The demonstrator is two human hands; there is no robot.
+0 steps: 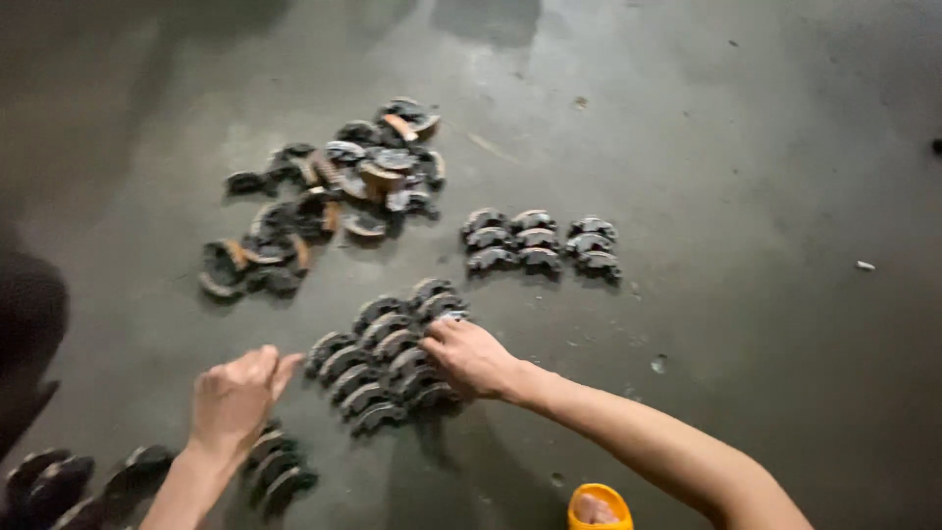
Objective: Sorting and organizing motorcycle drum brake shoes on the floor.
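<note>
Workshop, concrete floor (765, 147), sorted metal parts (540, 240)

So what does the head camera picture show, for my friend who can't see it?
Two bare hands work over dark curved metal pieces on a grey concrete floor: the right hand rests on a neat rows group, the left hand hovers beside it. A loose pile and a small tidy group lie farther away.

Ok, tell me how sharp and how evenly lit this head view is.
Head view: soft all over, the left hand smeared by motion blur, the right hand a little clearer; dim light, the floor paler at upper right, dark at the left edge; no glare.
</note>
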